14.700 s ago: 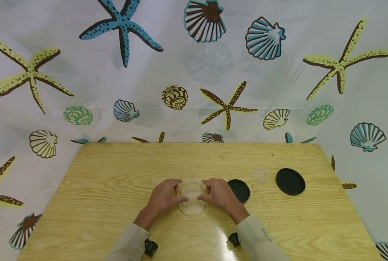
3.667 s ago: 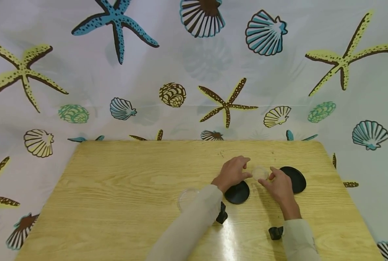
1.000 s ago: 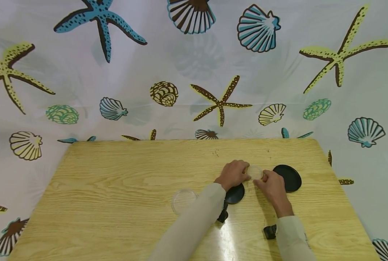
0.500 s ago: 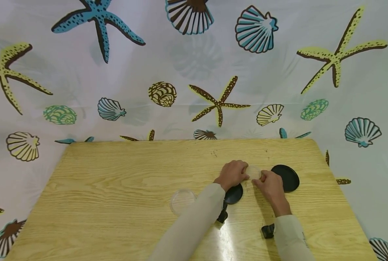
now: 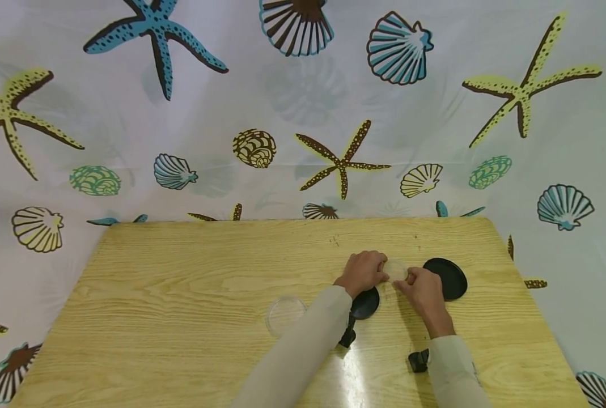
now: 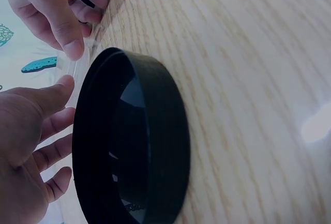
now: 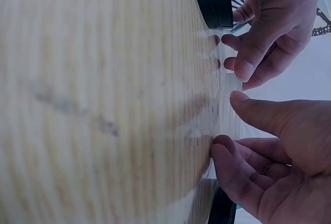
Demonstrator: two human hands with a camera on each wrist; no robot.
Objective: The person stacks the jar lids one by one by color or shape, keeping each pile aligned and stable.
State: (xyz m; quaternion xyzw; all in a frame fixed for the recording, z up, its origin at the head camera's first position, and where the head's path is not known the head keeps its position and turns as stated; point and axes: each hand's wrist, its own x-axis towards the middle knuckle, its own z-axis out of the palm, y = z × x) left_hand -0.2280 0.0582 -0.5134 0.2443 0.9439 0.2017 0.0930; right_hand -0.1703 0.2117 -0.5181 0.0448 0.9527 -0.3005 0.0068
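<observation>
A small clear round dish (image 5: 396,271) with a low rim lies on the table, and both hands are at its edge. My left hand (image 5: 362,273) holds its left side between thumb and fingers. At the right side, the thumb and fingers of my right hand (image 5: 424,292) pinch the rim. In the right wrist view the see-through wall of the dish (image 7: 230,110) shows between the two hands. A smaller black round dish (image 5: 365,304) sits under my left wrist, partly covered; its raised rim (image 6: 170,131) stands close in the left wrist view.
Just beyond my right hand lies a larger black round dish (image 5: 448,279). A larger clear round dish (image 5: 284,314) lies left of my left sleeve, which covers its edge. Behind the wooden table (image 5: 180,272) hangs a shell-patterned curtain (image 5: 303,102).
Both hands were first at the larger clear dish, then moved right to the small clear dish. Their fingers have since come in onto its rim. Over the last half second they stay still.
</observation>
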